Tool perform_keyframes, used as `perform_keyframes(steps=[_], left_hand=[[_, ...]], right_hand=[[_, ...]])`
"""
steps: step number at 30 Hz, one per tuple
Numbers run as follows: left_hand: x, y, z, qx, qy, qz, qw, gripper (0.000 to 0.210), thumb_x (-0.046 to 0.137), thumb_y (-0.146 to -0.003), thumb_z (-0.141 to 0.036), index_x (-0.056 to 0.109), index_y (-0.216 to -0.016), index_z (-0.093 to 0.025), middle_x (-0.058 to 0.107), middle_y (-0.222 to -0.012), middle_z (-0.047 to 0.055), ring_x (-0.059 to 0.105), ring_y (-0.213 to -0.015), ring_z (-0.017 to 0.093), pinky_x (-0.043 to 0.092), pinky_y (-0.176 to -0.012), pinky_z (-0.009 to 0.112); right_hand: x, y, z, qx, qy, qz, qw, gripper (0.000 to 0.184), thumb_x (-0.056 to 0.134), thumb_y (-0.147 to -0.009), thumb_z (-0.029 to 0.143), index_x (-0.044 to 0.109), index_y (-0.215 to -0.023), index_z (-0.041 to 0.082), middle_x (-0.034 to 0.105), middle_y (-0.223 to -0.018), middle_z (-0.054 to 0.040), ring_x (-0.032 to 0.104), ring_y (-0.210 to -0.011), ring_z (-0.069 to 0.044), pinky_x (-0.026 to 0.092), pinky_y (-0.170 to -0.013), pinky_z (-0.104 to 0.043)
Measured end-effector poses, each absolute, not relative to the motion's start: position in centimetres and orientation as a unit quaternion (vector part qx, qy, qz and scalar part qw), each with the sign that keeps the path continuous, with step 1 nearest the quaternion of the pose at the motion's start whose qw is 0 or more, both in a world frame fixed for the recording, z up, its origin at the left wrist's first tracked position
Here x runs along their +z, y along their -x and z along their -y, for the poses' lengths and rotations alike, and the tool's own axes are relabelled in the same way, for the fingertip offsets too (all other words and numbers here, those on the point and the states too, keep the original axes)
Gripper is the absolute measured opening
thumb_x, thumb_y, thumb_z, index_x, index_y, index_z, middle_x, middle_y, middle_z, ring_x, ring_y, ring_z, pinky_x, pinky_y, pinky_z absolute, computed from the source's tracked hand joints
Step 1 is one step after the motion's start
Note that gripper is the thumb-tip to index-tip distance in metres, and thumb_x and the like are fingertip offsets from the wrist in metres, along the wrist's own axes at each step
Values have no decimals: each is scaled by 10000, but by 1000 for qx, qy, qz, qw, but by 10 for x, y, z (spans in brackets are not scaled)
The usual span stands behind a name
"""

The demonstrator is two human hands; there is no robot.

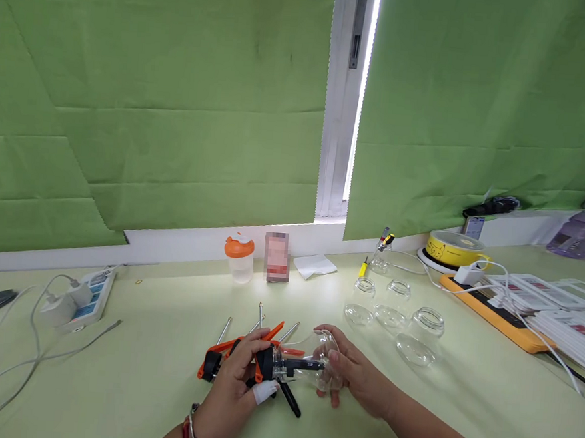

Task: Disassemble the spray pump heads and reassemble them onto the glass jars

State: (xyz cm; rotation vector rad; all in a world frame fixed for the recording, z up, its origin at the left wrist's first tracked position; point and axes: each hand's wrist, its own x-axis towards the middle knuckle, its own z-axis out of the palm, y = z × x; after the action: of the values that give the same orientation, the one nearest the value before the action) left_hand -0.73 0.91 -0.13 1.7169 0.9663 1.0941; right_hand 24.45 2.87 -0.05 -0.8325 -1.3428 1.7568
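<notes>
My right hand (349, 370) is closed around the wide end of a clear bottle (314, 344), which lies tilted on its side in the air just over the table. At the bottle's neck, my left hand (235, 385) grips a black and orange dispenser top (263, 364). The top's black tube (305, 365) shows through the clear wall of the bottle. Whether the top is screwed on cannot be made out. More black and orange tops (211, 363) with thin metal rods lie beside and under my left hand, partly hidden. A white wrap covers my left thumb.
Several clear bottles stand to the right, such as this one (420, 338). Behind them is a yellow-handled tool (364, 268). An orange-lidded cup (239, 262), a small box (277, 258) and white paper (314, 266) sit at the back. Power strips (499, 313) and cables flank both sides.
</notes>
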Motion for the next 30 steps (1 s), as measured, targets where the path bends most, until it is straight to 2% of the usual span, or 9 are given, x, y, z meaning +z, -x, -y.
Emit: perform_keyframes(steps=[4,8,10,14,18,20,23,27,30], left_hand=[[0,6,-7,430,-693,-378,437,357,604,-828,-234,482,-1159,-287,295,-1452,94,227,-1387,271,369,-1053,433],[1,6,-8,441,-685,-377,440,367,623,-805,-200,494,-1141,-275,286,-1456,110,228,-1386,284,382,-1038,436],[0,5,-8,452,-674,-374,448,372,635,-794,-195,501,-1132,-273,279,-1457,115,280,-1364,291,391,-1028,441],[-1,4,-10,471,-648,-379,463,365,673,-760,-212,534,-1094,-263,303,-1443,117,316,-1345,304,365,-1044,461],[-2,5,-13,476,-626,-378,489,397,706,-727,-210,553,-1088,-270,317,-1440,108,372,-1312,303,363,-1047,462],[-3,5,-13,479,-618,-376,497,404,714,-717,-203,558,-1084,-271,313,-1445,106,396,-1296,303,376,-1038,461],[-4,5,-13,479,-619,-377,496,409,715,-712,-192,563,-1084,-268,320,-1442,107,380,-1307,304,376,-1038,461],[-3,5,-13,479,-628,-383,480,392,712,-712,-197,570,-1072,-254,357,-1414,118,381,-1303,309,379,-1031,463],[-2,5,-14,479,-624,-391,478,377,706,-718,-204,570,-1067,-247,351,-1416,124,431,-1264,305,406,-1006,458]], right_hand=[[-1,-247,-29,687,339,531,363,487,487,-843,568,393,-1233,292,578,-1011,-57,653,-590,-150,388,-355,-165],[-1,-251,-30,726,285,508,366,611,604,-783,508,338,-1307,338,413,-1304,-102,671,-834,-232,508,-488,-248],[-2,-253,-31,740,266,499,364,707,675,-740,430,296,-1333,364,365,-1339,-98,660,-894,-253,536,-561,-292],[-6,-255,-34,744,255,511,346,657,648,-766,414,293,-1312,333,468,-1221,-96,685,-817,-251,506,-489,-252],[-12,-254,-36,729,284,531,326,546,542,-829,500,323,-1268,259,616,-951,-56,681,-606,-177,363,-368,-165],[-16,-253,-37,718,314,537,313,521,443,-855,580,363,-1228,224,625,-765,-15,647,-504,-142,283,-340,-153],[-21,-253,-39,706,355,533,303,597,303,-843,691,428,-1153,196,629,-711,-14,601,-434,-116,235,-340,-166],[-20,-252,-40,681,376,536,328,637,313,-832,707,530,-1057,153,588,-700,-22,561,-506,-109,319,-403,-194],[-16,-253,-39,676,332,545,368,529,476,-832,610,538,-1131,178,580,-840,-46,566,-721,-140,429,-554,-235]])
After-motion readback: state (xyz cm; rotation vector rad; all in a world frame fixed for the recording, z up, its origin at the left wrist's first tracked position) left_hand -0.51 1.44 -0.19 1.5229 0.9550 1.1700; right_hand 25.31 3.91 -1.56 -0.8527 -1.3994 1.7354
